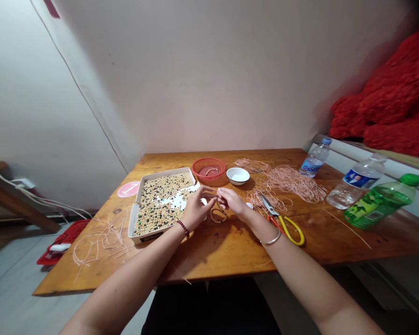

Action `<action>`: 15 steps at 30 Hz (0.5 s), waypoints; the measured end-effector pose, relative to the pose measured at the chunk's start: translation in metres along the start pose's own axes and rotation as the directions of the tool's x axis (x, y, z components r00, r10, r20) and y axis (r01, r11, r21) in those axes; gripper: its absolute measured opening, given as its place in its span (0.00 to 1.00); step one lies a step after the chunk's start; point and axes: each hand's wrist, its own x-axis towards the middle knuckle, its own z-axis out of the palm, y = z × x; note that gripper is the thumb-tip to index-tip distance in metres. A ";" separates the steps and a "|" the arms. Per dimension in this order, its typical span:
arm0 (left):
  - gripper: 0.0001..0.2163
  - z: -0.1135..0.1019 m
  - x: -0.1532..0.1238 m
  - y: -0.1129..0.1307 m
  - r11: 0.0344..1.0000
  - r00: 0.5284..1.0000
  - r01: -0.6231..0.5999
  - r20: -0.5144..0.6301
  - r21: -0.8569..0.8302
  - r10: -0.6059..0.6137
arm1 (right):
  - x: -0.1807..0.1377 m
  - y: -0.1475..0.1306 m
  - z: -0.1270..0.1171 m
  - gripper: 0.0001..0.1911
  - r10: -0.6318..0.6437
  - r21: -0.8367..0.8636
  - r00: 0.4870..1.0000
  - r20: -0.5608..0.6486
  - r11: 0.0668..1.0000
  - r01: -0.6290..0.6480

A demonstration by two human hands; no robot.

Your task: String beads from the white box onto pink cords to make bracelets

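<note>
My left hand (196, 208) and my right hand (232, 201) meet over the wooden table (230, 251), fingers pinched together on a partly beaded string (218, 215) that hangs in a loop beneath them. The left hand sits at the right edge of a white tray (139, 204) full of small beige, dark and coloured beads. A dark bead bracelet is on my left wrist, a metal bangle on my right.
A red basket (208, 168) and a white bowl (238, 175) stand behind my hands. Pink cord lies in a heap (289, 181), more strands (101, 237) at the left. Yellow-handled scissors (282, 221), three bottles (359, 186) at the right, a pink disc (128, 189).
</note>
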 end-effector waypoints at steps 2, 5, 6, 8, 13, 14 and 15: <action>0.14 0.000 0.000 0.000 1.000 1.000 0.002 0.001 0.001 -0.002 | 0.000 0.000 0.000 0.20 0.000 0.001 1.000 0.004 1.000 0.000; 0.14 0.000 0.000 0.001 1.000 1.000 0.002 0.005 -0.001 -0.002 | 0.001 0.001 0.000 0.20 -0.001 0.010 1.000 0.005 1.000 0.001; 0.14 0.000 0.000 0.001 1.000 1.000 0.001 0.006 -0.002 -0.001 | 0.001 0.001 0.000 0.20 -0.004 0.014 1.000 0.004 1.000 0.004; 0.14 0.000 0.000 0.001 1.000 1.000 0.002 0.006 -0.002 -0.002 | 0.001 0.002 0.000 0.20 -0.008 0.015 1.000 0.008 1.000 0.008; 0.14 0.000 0.000 0.002 1.000 1.000 0.001 0.006 -0.006 -0.001 | 0.001 0.002 0.000 0.20 -0.010 0.005 1.000 0.010 1.000 0.010; 0.14 0.000 0.000 0.002 1.000 1.000 0.000 0.006 -0.008 0.000 | 0.001 0.002 0.000 0.20 -0.011 0.005 1.000 0.007 1.000 0.011; 0.14 0.000 0.000 0.002 1.000 1.000 -0.001 0.006 -0.010 0.001 | 0.001 0.001 0.000 0.20 -0.010 0.003 1.000 0.005 1.000 0.010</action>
